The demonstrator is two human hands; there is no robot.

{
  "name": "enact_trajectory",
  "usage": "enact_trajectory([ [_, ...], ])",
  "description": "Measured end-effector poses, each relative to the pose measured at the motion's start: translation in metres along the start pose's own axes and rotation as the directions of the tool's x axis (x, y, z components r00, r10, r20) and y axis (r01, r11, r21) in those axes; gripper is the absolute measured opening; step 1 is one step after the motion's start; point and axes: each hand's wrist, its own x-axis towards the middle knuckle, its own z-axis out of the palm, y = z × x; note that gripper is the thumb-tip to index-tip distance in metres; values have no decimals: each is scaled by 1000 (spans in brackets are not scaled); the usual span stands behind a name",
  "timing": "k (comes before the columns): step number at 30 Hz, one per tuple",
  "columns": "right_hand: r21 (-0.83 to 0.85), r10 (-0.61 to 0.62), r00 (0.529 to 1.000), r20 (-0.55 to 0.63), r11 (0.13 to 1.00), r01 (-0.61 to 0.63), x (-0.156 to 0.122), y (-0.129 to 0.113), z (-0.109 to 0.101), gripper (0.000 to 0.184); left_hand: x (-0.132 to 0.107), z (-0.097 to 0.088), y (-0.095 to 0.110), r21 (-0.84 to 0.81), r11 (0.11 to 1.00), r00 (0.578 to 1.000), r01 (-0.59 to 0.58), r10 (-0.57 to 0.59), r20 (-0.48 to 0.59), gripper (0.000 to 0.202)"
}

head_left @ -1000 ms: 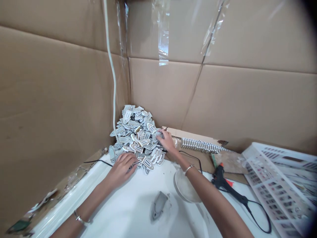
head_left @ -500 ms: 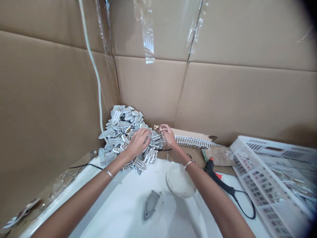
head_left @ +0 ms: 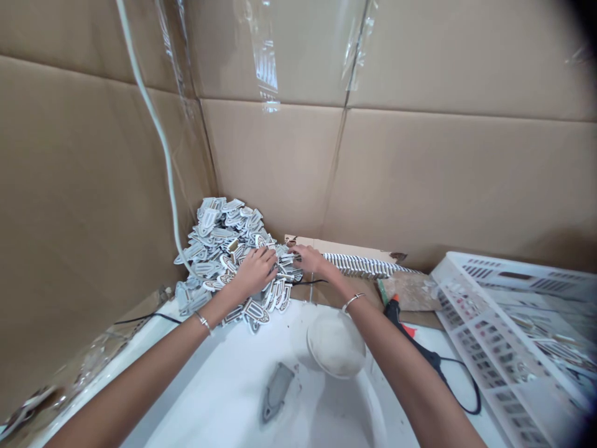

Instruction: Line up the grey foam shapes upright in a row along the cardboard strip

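Observation:
A heap of flat, round-ended grey-and-white pieces (head_left: pixel 219 233) lies in the cardboard corner; some show brown patterns and slots. My left hand (head_left: pixel 255 270) rests on the heap's front right, fingers curled down and tips hidden among the pieces. Just right of it, my right hand (head_left: pixel 308 258) has its thumb and fingers bent together at the heap's right edge. Whatever either hand grips is too hidden to make out. Behind my right wrist, a long row of similar pieces (head_left: pixel 361 264) stands closely packed along a cardboard strip (head_left: pixel 345 247).
A round whitish dish (head_left: pixel 336 345) and a single grey piece (head_left: pixel 277 392) lie on the white surface (head_left: pixel 219 386). A black glue gun (head_left: pixel 410 339) with an orange tip lies beside a white plastic crate (head_left: pixel 494 348) of pieces. A pale cable (head_left: pixel 161 134) hangs at left.
My right hand has moved left and slightly down, from above the row's near end onto the heap's edge, closer to my left hand. The view has shifted slightly.

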Motion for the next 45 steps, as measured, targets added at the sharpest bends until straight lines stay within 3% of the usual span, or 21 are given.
enact_trajectory([
  [3,-109,-72,992,101,991,83,-2,-5,-3,30,-12,-5,5,-1,1000,999,28,-28,-19,28],
  [7,-218,-98,989,115,968,122,-4,-13,-2,27,-21,-14,14,-14,998,997,64,-64,-42,28],
  [12,-257,-86,995,49,962,96,-9,-15,-15,26,-28,-36,26,-155,982,987,110,-126,-100,27],
  [15,-238,-42,998,-55,971,27,-18,-23,-29,27,-32,-45,35,-357,920,963,163,-227,-145,26],
  [17,-201,-24,994,-106,980,2,-29,-36,-33,30,-35,-45,43,-588,773,929,238,-358,-96,29],
  [20,-54,-41,988,-148,998,33,-56,-68,-23,29,-38,-40,58,-888,328,858,323,-497,129,46],
  [22,22,-61,984,-166,998,66,-79,-92,-9,26,-41,-36,68,-942,73,819,329,-518,246,54],
  [23,23,-67,982,-177,997,72,-90,-103,-1,24,-44,-34,72,-947,-5,802,320,-531,273,56],
  [25,15,-94,980,-176,995,98,-110,-121,14,25,-50,-33,78,-955,-75,771,286,-574,277,56],
  [29,74,-149,983,-109,985,157,-132,-144,28,32,-72,-36,79,-970,-29,745,240,-635,203,51],
  [34,265,-190,981,27,948,176,-137,-153,23,33,-101,-47,71,-962,57,754,269,-634,173,49],
  [45,214,-222,974,-41,951,225,-147,-149,28,29,-117,-60,69,-964,118,787,239,-605,121,51],
])
